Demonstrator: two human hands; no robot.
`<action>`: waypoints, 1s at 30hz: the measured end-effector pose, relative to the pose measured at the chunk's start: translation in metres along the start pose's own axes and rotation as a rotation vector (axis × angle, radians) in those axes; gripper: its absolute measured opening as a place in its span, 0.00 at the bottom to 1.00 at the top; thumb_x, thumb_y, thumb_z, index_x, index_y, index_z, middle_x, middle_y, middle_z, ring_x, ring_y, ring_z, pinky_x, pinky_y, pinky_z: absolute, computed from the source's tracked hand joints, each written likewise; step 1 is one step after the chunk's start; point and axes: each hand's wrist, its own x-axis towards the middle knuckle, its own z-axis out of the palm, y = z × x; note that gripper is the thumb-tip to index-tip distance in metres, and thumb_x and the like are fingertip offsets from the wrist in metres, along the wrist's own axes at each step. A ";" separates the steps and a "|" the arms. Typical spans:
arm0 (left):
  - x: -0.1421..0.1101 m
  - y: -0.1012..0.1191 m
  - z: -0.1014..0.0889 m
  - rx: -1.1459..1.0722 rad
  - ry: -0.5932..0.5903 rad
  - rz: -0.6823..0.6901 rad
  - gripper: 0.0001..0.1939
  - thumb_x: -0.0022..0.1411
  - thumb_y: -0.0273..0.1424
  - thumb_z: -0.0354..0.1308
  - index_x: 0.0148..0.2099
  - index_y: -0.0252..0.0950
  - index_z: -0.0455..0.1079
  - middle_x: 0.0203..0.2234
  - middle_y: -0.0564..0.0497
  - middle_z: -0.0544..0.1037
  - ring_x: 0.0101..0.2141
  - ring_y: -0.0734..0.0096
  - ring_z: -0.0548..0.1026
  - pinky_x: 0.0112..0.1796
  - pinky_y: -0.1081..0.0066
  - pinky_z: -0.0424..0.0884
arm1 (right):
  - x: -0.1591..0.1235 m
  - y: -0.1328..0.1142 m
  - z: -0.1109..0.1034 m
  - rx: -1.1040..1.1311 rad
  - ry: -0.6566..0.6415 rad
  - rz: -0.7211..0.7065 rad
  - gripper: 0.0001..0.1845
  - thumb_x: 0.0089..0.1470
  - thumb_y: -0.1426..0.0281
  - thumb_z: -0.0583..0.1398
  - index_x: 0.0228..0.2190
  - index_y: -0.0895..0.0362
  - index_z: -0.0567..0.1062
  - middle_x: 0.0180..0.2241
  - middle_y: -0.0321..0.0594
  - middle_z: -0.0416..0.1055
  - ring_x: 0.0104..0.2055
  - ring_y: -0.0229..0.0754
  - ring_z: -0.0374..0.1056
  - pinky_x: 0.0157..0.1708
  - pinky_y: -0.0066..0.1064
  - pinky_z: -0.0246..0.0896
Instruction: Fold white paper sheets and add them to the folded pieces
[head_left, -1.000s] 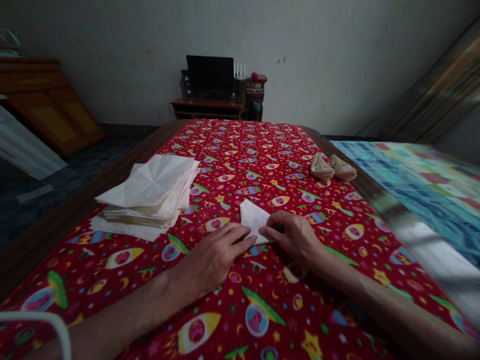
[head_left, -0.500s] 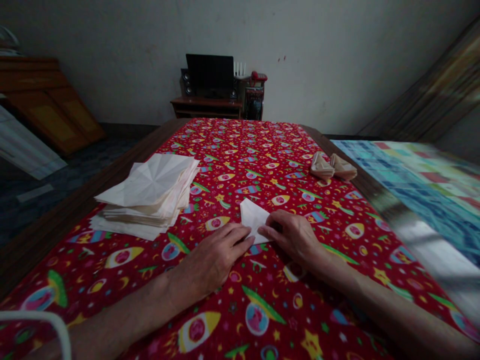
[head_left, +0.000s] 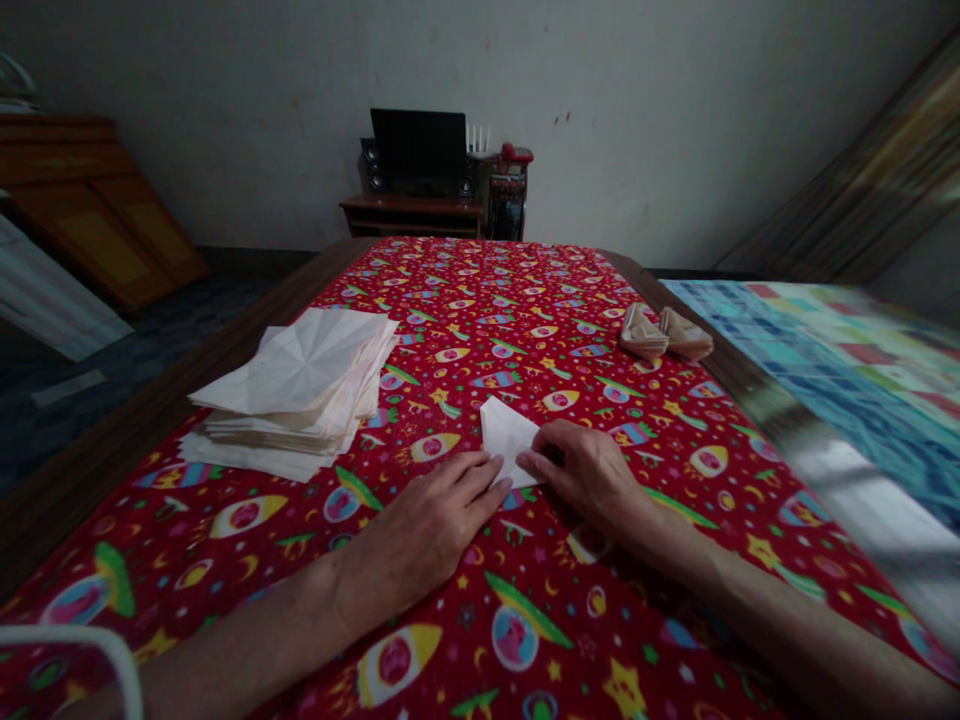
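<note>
On the red patterned tablecloth (head_left: 517, 320) lies a small white folded paper (head_left: 507, 432), its pointed top facing away from me. My left hand (head_left: 431, 515) holds its lower left edge, fingertips on the paper and thumb a little lower. The right side of the paper is pinched between the thumb and bent fingers of my right hand (head_left: 585, 470), which hide that edge. To the left is a stack of white paper sheets (head_left: 307, 360), the top one creased in a star pattern.
Two folded paper pieces (head_left: 643, 333) stand near the table's right edge. A white curved bar (head_left: 112, 650) shows at the lower left. Beyond the table are a monitor (head_left: 420, 150) and a wooden cabinet (head_left: 97, 210). A bed with a checked cover (head_left: 825, 380) lies on the right.
My left hand's fingers have shifted slightly along the paper's lower left edge, and its thumb and fingers are a little further apart. The right hand and the paper stay in place.
</note>
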 end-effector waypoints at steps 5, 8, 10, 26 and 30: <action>-0.003 0.001 0.004 0.089 -0.012 0.017 0.24 0.61 0.18 0.45 0.60 0.30 0.58 0.58 0.44 0.63 0.57 0.58 0.59 0.56 0.63 0.61 | 0.000 0.000 0.000 -0.010 0.018 -0.018 0.11 0.53 0.64 0.59 0.24 0.58 0.71 0.21 0.34 0.66 0.22 0.33 0.59 0.23 0.25 0.45; -0.003 0.001 0.006 0.143 -0.003 0.039 0.23 0.62 0.19 0.44 0.60 0.28 0.58 0.58 0.42 0.64 0.57 0.59 0.61 0.56 0.64 0.60 | 0.000 -0.001 -0.001 -0.019 0.017 -0.022 0.11 0.54 0.65 0.59 0.24 0.58 0.71 0.21 0.34 0.65 0.22 0.33 0.58 0.22 0.25 0.44; -0.002 0.001 0.005 0.175 0.008 0.054 0.23 0.62 0.20 0.44 0.59 0.27 0.59 0.57 0.42 0.65 0.57 0.59 0.62 0.56 0.64 0.60 | 0.000 -0.001 -0.002 -0.013 0.013 -0.034 0.11 0.54 0.65 0.58 0.24 0.58 0.70 0.21 0.34 0.65 0.22 0.33 0.58 0.22 0.25 0.45; 0.001 0.006 -0.002 0.118 -0.042 0.018 0.28 0.60 0.18 0.45 0.63 0.28 0.53 0.61 0.44 0.58 0.59 0.62 0.57 0.57 0.66 0.59 | -0.028 -0.032 -0.012 -0.271 0.001 -0.459 0.11 0.58 0.74 0.52 0.40 0.60 0.73 0.40 0.48 0.72 0.43 0.46 0.65 0.42 0.39 0.63; 0.000 0.006 -0.003 0.065 -0.031 0.005 0.29 0.59 0.16 0.45 0.63 0.29 0.52 0.61 0.47 0.58 0.58 0.63 0.57 0.57 0.67 0.59 | -0.042 -0.029 -0.011 -0.294 0.013 -0.500 0.20 0.57 0.76 0.49 0.49 0.63 0.69 0.51 0.51 0.68 0.53 0.48 0.63 0.52 0.44 0.60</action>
